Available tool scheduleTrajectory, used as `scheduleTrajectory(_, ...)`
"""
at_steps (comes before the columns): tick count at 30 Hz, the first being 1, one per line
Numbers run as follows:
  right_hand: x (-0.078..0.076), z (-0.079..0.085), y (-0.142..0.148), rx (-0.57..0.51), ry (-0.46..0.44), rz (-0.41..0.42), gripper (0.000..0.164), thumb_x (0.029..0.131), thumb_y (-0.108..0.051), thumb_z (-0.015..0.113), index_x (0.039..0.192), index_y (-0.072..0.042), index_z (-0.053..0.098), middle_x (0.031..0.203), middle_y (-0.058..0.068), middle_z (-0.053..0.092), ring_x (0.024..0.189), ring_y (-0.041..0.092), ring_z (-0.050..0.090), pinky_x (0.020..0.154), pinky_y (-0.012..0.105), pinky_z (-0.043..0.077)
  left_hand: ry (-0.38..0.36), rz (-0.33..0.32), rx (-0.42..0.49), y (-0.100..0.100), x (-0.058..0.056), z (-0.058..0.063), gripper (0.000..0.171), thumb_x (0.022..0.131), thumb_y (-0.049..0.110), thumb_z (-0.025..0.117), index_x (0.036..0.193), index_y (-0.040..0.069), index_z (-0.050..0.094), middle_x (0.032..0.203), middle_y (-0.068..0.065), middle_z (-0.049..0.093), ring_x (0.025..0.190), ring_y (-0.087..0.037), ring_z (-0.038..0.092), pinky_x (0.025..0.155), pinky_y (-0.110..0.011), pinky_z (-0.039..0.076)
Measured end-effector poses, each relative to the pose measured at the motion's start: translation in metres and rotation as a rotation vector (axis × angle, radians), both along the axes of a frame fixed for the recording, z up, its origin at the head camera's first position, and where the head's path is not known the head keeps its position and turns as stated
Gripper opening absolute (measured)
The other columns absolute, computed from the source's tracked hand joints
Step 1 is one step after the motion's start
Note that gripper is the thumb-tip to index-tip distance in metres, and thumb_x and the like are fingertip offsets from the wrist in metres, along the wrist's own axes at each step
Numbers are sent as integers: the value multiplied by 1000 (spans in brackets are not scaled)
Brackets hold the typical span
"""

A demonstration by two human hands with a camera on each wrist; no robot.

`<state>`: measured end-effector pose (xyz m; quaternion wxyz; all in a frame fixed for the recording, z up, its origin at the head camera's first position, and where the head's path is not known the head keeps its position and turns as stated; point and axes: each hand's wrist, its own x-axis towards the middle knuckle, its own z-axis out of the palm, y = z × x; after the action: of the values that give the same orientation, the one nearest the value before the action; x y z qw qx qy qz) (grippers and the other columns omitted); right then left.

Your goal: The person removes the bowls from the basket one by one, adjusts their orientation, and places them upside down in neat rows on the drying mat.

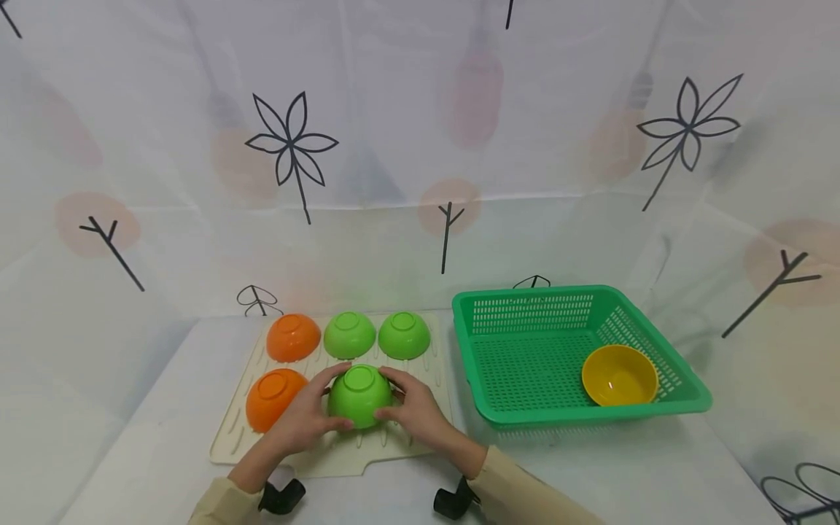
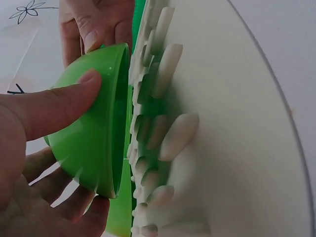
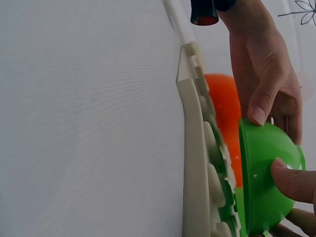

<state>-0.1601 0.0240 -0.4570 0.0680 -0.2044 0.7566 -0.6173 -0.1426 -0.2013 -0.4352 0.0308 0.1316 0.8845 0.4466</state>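
Observation:
Both hands hold one green bowl (image 1: 359, 397), turned upside down at the front middle of a cream ridged drying board (image 1: 328, 463). My left hand (image 1: 305, 417) grips its left side and my right hand (image 1: 420, 410) its right side, thumbs toward the front. In the left wrist view the bowl (image 2: 91, 123) has its rim facing the board's pegs, with a narrow gap visible between them. The right wrist view shows the same bowl (image 3: 266, 173) between the thumbs and fingers of both hands.
Upside down on the board are two orange bowls (image 1: 293, 337) at the left and two more green bowls (image 1: 350, 335) along the back. To the right stands a green plastic basket (image 1: 525, 364) with a yellow bowl (image 1: 620, 375) inside. A patterned cloth (image 1: 394, 146) hangs behind.

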Motion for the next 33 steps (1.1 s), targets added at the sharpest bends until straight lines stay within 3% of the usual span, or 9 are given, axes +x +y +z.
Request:
scheduleTrajectory(8, -3, -4, -17, 41, 9, -62, 67, 79, 0, 81, 139, 4, 52, 142, 20, 52, 134, 38, 46, 106, 41, 43, -8, 30, 14, -5, -2, -5, 90, 74, 8, 88, 150, 12, 40, 149, -16, 44, 128, -38, 47, 107, -62, 37)
scheduleTrajectory(14, 1, -11, -27, 62, 4, -101, 66, 79, -3, 82, 139, 1, 54, 141, 18, 53, 132, 37, 48, 104, 39, 46, -40, 83, 52, -5, -3, -11, 87, 76, 23, 88, 149, 12, 41, 145, -17, 48, 126, -36, 49, 106, -60, 38)
scheduleTrajectory(19, 2, -11, -34, 74, 8, -134, 68, 77, -3, 84, 138, -2, 55, 140, 15, 55, 129, 36, 52, 101, 37, 49, -24, 123, 44, -6, -2, -10, 85, 76, 28, 88, 147, 12, 43, 147, -19, 45, 128, -37, 47, 107, -60, 37)
scheduleTrajectory(33, 1, -8, -40, 123, -6, -166, 64, 78, -4, 84, 137, -8, 58, 142, 11, 55, 127, 32, 54, 100, 36, 49, -41, 155, -8, -8, -9, -8, 82, 74, 17, 89, 143, 8, 45, 142, -14, 51, 124, -33, 51, 107, -58, 38)
